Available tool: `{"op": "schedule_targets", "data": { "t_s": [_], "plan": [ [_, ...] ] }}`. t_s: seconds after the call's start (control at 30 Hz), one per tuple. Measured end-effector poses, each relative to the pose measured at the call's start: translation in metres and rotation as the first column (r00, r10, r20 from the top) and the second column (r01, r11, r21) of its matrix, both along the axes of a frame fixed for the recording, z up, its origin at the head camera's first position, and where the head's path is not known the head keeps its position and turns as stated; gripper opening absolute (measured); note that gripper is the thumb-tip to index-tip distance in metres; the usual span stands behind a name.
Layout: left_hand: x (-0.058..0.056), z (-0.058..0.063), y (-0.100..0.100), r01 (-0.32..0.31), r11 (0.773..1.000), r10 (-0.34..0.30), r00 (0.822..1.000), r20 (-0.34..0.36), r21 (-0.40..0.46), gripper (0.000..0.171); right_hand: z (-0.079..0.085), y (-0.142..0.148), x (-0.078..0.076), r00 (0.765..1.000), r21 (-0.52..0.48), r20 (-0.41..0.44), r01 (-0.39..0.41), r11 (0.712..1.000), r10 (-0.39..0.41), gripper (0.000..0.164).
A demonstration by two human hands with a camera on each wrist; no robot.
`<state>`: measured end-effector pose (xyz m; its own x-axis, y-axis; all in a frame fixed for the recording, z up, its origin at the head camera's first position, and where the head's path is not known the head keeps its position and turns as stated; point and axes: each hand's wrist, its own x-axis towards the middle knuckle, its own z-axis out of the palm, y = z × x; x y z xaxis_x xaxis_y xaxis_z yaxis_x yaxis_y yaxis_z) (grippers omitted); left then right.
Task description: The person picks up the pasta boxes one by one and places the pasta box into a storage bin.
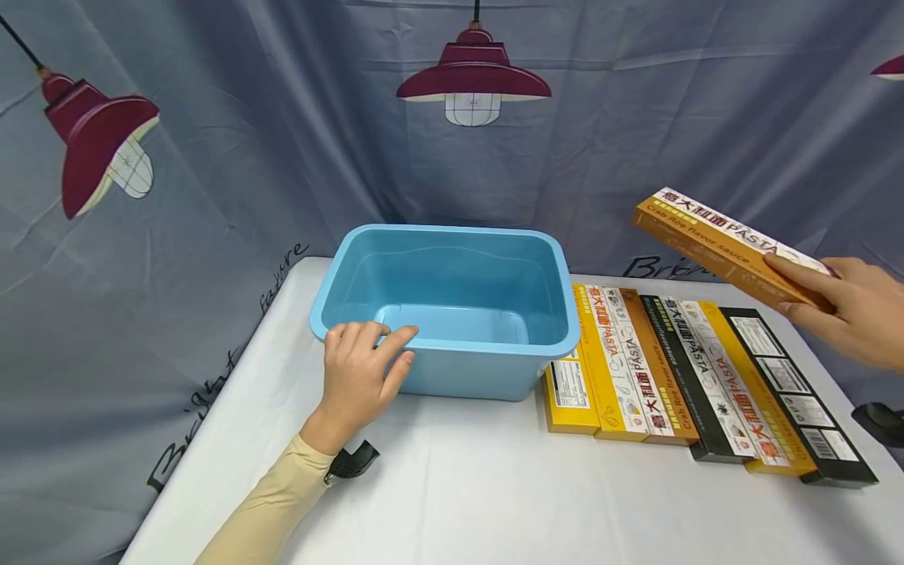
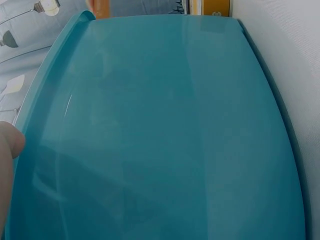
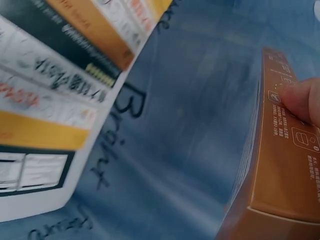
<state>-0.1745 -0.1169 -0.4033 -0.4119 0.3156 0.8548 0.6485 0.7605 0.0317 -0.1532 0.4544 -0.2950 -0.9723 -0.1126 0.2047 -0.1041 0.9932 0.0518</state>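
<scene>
In the head view my left hand (image 1: 362, 370) grips the near rim of a light blue plastic tub (image 1: 452, 373), with fingers over the edge and thumb outside. The tub's wall (image 2: 150, 125) fills the left wrist view. Up at the right, my right hand (image 1: 847, 306) holds a long orange-brown pasta box (image 1: 713, 239) by one end, tilted in the air above the table. A thumb (image 3: 299, 100) presses on its printed face in the right wrist view. Inside the tub, only the bare bottom shows.
Several pasta boxes lie in a row right of the tub: yellow ones (image 1: 610, 377), an orange-brown one (image 1: 660, 369) and black ones (image 1: 801, 400). They rest on a white-covered table (image 1: 480, 494). Behind hangs a grey-blue curtain (image 1: 282, 141) with printed lamps. A dark object (image 1: 879, 424) shows at the right edge.
</scene>
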Motion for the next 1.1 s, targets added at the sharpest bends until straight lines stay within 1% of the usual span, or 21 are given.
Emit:
{"op": "schedule_targets", "data": {
  "t_s": [0.07,0.13,0.2,0.37,0.53,0.7,0.83,0.97,1.1],
  "plan": [
    [0.000,-0.001,0.000,-0.001,1.000,0.001,1.000,0.000,0.000,0.045,0.009,-0.012,-0.009,0.999,0.032,0.045,-0.004,0.999,0.003,0.073],
    [0.001,-0.001,0.001,-0.001,1.000,0.001,1.000,0.001,0.000,0.045,0.018,-0.024,-0.016,0.996,0.041,0.088,0.013,0.999,-0.016,0.073],
    [0.001,-0.001,0.001,-0.002,1.000,0.002,1.000,0.000,0.001,0.045,0.024,-0.034,-0.022,0.994,0.047,0.106,0.008,0.999,-0.013,0.072],
    [0.001,0.000,0.001,0.001,1.000,-0.001,1.000,0.000,-0.005,0.045,0.038,-0.060,-0.039,0.990,0.060,0.127,-0.074,0.995,0.066,0.069],
    [0.001,0.001,0.001,0.000,1.000,0.000,1.000,-0.001,-0.007,0.046,0.049,-0.091,-0.057,0.973,0.049,0.150,-0.185,0.981,0.176,0.067],
    [0.000,0.000,0.001,-0.005,1.000,0.005,1.000,-0.004,-0.004,0.046,0.054,-0.127,-0.070,0.947,0.033,0.162,-0.285,0.958,0.276,0.065],
    [-0.002,-0.001,0.000,-0.004,1.000,0.004,1.000,-0.009,0.002,0.046,0.056,-0.155,-0.075,0.927,0.035,0.150,-0.353,0.935,0.345,0.062],
    [-0.003,-0.003,-0.001,0.000,1.000,0.000,1.000,-0.010,0.003,0.045,0.054,-0.179,-0.081,0.903,0.008,0.164,-0.405,0.914,0.398,0.061],
    [-0.005,-0.003,0.000,0.009,1.000,-0.009,1.000,-0.012,0.000,0.045,0.049,-0.200,-0.087,0.872,-0.022,0.154,-0.467,0.884,0.465,0.059]
  ]
}}
